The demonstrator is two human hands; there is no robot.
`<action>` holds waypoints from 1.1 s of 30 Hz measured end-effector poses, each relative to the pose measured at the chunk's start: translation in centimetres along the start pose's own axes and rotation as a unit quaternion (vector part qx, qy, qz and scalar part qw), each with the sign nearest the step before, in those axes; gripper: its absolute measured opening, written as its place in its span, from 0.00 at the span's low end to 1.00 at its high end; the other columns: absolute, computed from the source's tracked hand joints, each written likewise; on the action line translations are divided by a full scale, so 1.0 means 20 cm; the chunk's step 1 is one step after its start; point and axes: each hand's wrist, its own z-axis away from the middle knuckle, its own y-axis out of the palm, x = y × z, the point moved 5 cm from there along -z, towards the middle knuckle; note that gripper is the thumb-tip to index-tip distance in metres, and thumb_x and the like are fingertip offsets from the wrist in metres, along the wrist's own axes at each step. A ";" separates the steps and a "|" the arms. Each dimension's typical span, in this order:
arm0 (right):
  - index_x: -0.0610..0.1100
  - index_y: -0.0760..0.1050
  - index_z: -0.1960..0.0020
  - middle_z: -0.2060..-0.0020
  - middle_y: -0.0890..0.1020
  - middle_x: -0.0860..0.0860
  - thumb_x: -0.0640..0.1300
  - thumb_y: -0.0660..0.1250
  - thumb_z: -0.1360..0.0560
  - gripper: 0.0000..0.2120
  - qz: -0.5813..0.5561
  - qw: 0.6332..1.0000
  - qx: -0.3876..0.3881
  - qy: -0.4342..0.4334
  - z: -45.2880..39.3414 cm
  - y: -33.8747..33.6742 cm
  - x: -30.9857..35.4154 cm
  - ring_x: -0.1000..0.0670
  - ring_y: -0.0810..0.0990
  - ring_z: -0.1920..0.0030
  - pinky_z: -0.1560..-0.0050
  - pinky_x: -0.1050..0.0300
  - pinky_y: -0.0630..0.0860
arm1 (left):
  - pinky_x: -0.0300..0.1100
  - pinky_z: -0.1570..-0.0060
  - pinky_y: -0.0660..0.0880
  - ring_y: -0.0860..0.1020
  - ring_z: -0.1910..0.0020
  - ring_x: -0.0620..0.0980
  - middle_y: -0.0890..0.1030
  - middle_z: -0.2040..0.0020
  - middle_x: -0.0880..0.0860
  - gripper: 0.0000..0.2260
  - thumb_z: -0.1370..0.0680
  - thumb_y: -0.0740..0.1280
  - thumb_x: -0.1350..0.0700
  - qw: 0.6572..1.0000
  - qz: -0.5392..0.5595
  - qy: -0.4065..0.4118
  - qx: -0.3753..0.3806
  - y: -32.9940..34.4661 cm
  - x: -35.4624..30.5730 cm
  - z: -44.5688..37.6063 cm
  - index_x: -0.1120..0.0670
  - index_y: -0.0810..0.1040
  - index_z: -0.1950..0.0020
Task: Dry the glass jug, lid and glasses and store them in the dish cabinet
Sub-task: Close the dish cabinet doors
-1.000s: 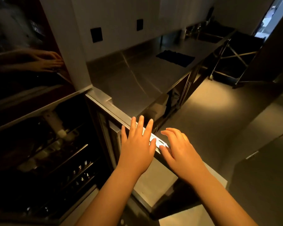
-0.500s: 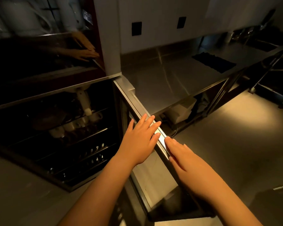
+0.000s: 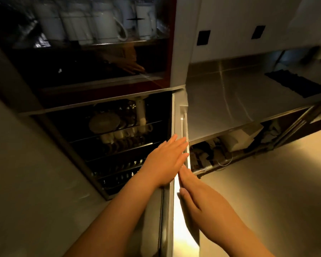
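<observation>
Fingers of the flat left hand (image 3: 168, 160) and right hand (image 3: 198, 193) lay straight along the cabinet door (image 3: 176, 210) edge, gripping nothing, so a fast swing could pinch them against the frame or rattle the cups (image 3: 119, 135) racked inside; no jug or glasses showed.

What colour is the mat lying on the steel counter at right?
Black, or very dark, with a ribbed texture: the mat shows best in the head view.

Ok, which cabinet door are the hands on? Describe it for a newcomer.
Find the steel counter; left of it stands the dish cabinet. Its open door is seen edge-on, both hands flat against it, unlike the dark glass front above.
</observation>
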 end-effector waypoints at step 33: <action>0.51 0.35 0.27 0.26 0.37 0.53 0.36 0.60 0.25 0.40 0.198 0.963 -0.020 -0.182 -1.36 0.57 0.37 0.55 0.34 0.28 0.30 0.55 0.33 | 0.48 0.30 0.32 0.32 0.27 0.51 0.33 0.25 0.53 0.28 0.19 0.43 0.43 0.944 -0.199 -0.256 -0.063 -0.08 1.23 0.23 0.53 0.33 0.26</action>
